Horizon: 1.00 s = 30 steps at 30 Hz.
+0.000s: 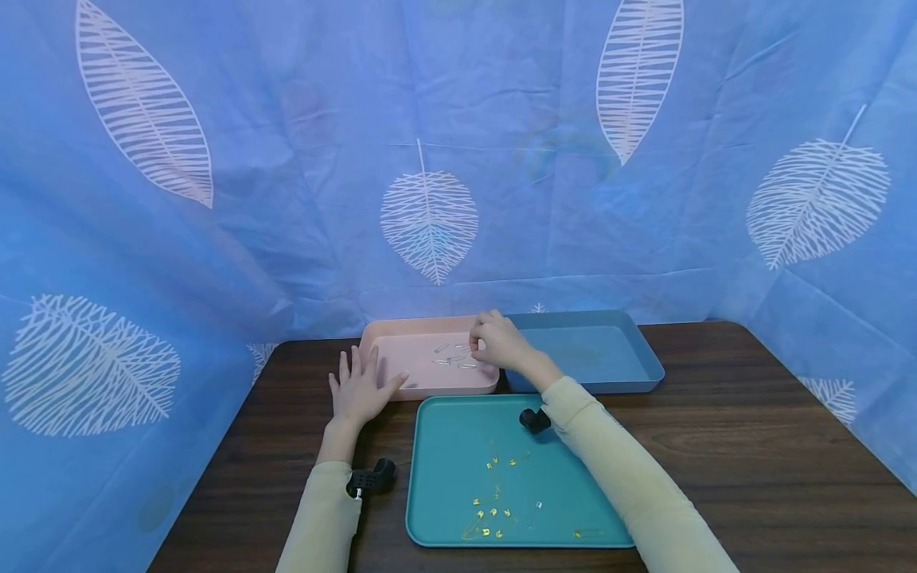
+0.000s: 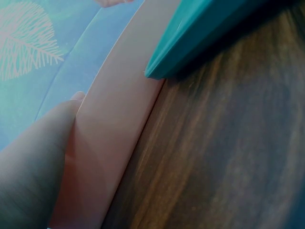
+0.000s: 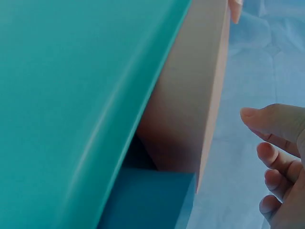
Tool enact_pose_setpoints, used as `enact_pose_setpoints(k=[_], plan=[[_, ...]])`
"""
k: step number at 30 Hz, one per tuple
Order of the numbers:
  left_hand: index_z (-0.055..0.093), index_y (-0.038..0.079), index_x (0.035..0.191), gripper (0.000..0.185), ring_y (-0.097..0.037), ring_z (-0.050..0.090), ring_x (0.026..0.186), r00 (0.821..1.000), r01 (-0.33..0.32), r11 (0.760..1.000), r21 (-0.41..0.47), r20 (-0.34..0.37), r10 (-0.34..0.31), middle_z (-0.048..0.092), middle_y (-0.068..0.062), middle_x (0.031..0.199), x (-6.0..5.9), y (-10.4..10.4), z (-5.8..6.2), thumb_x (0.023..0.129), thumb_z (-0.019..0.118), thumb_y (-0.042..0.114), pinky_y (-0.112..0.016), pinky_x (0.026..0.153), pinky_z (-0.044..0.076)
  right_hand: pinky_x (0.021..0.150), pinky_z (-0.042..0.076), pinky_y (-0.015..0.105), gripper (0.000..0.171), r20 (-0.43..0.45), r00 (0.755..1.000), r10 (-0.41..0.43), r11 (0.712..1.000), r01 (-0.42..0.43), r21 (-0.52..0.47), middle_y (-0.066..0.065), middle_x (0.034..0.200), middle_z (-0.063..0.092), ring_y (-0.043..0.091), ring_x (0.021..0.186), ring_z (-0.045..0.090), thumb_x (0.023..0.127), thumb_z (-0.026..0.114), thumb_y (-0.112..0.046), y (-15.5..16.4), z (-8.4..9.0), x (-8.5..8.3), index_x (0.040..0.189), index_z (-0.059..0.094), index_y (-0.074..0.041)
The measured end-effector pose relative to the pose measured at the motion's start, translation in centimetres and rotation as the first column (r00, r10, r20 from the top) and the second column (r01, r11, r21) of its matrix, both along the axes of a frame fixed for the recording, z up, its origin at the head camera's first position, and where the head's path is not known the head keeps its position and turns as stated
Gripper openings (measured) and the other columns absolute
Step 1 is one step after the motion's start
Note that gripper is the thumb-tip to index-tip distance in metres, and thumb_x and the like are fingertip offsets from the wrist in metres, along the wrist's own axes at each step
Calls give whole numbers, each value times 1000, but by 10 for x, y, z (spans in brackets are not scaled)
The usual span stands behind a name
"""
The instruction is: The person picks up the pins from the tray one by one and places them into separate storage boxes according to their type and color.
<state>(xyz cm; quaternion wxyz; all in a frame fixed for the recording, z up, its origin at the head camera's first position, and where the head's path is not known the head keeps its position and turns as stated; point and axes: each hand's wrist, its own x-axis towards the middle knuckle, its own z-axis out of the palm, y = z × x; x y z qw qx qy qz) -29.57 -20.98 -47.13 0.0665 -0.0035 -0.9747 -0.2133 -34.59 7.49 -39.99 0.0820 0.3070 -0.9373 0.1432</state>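
My left hand (image 1: 358,395) rests with spread fingers at the left front corner of the pink tray (image 1: 404,350); its thumb lies at the rim in the left wrist view. Over the right end of that tray hovers my right hand (image 1: 499,341), fingers loosely bent. In the right wrist view its thumb (image 3: 274,119) and fingertips show nothing between them. Several silver safety pins (image 1: 451,361) lie in the pink tray beside the right fingertips. Nearer me, a teal tray (image 1: 451,446) holds several gold safety pins (image 1: 493,512), plus a small silver-headed one (image 1: 539,504).
A blue tray (image 1: 583,350) stands right of the pink one, partly behind my right forearm. All three trays sit close together on a dark wooden table (image 1: 723,414). Behind it hangs a blue cloth (image 1: 501,239) with white leaf prints.
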Motion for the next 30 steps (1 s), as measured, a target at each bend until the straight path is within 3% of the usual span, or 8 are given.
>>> enact_pose_setpoints(k=[12, 19, 27, 30], plan=[[16, 19, 158, 96, -45, -6, 150, 1000, -3, 1000, 8, -11, 3, -1, -21, 164, 1, 2, 0, 86, 47, 74, -72, 113, 4, 81, 36, 43, 19, -5, 1000, 21, 996, -21, -81, 4, 98, 57, 25, 91, 43, 85, 74, -17, 20, 5, 18, 71, 61, -18], [15, 19, 158, 95, -44, -7, 150, 1000, -4, 1000, 9, 6, 4, -1, -20, 164, 1, 2, 3, 87, 48, 73, -71, 114, 4, 76, 30, 37, 19, 2, 1000, 23, 992, -23, -121, 5, 92, 54, 21, 85, 38, 84, 76, -16, 35, 6, 30, 71, 62, -18], [16, 18, 158, 96, -46, -3, 150, 1000, -6, 1000, 3, 0, 6, 0, -21, 163, 0, 2, 1, 86, 47, 74, -71, 113, 4, 76, 32, 38, 18, -8, 1000, 26, 980, -27, -199, 5, 93, 54, 22, 86, 38, 81, 78, -13, 53, 5, 47, 72, 64, -17], [17, 18, 158, 95, -46, -1, 150, 1000, -8, 1000, 3, -10, 8, 2, -21, 163, 0, 2, 1, 86, 48, 73, -71, 113, 5, 77, 32, 38, 17, 24, 999, 25, 972, -18, -235, 4, 94, 54, 22, 89, 39, 82, 77, -11, 60, 5, 54, 73, 64, -18]])
